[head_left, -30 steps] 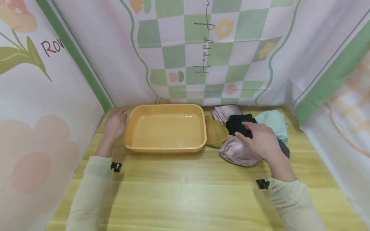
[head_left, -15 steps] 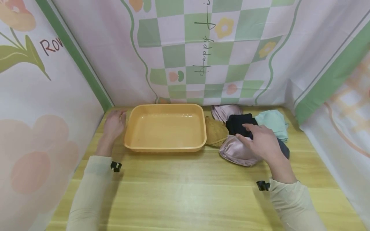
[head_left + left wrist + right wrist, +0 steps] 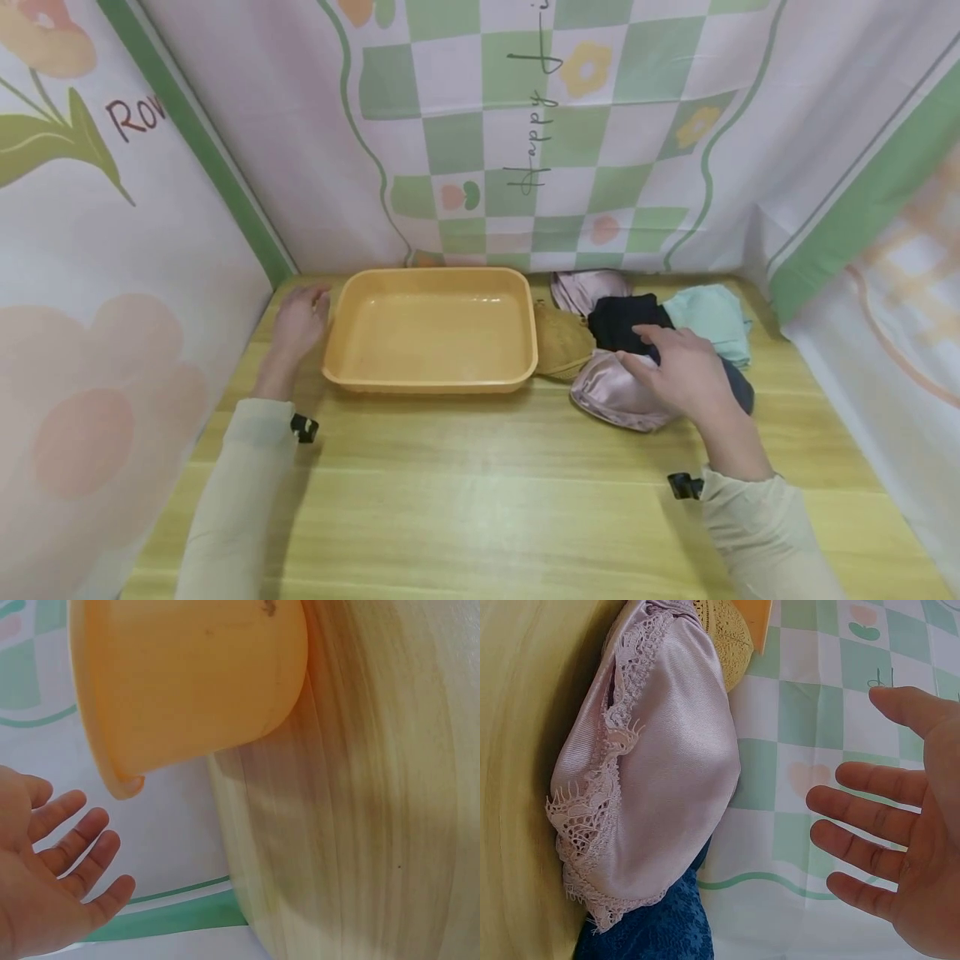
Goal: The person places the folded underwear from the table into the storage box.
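Observation:
My left hand (image 3: 300, 323) hovers beside the left end of a yellow plastic tray (image 3: 431, 387), fingers loosely bent and holding nothing. The left wrist view shows a gap between those fingers and the tray's rim (image 3: 120, 787). Over the clothing on the right, my right hand (image 3: 686, 371) has its fingers spread and holds nothing. Below it lies a pink satin, lace-trimmed piece (image 3: 671, 750), shaped like a folded bra cup. Around it are a mustard lace piece (image 3: 561, 340), a black piece (image 3: 626, 323), a mint-green one (image 3: 708, 317), a dark blue lace one (image 3: 660, 922) and another pink satin piece (image 3: 588, 290).
All of it stands on a wood-grain table (image 3: 480, 483). A printed checkered curtain (image 3: 555, 150) rises behind the tray and clothing. Further fabric sheets close in the left (image 3: 112, 275) and right (image 3: 885, 350) sides.

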A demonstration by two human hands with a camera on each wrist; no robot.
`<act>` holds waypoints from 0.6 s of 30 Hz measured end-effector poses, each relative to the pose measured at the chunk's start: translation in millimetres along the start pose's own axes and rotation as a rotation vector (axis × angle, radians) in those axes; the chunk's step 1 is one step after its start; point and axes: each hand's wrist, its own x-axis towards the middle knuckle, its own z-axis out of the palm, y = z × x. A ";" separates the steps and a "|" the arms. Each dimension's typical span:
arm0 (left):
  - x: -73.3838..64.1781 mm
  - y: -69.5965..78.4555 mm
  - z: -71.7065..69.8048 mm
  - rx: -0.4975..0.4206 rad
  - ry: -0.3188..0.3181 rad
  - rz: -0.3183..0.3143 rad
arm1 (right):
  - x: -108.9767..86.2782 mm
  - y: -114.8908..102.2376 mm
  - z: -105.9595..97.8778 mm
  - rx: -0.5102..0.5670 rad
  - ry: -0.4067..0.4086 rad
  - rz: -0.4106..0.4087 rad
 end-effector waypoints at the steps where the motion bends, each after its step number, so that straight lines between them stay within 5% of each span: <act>1: 0.2 -0.8 0.6 -0.001 -0.003 -0.005 | -0.1 0.2 0.4 -0.001 0.002 -0.002; 18: 3.6 -10.0 8.0 -0.008 0.003 -0.011 | -2.9 1.5 3.3 0.028 0.011 -0.014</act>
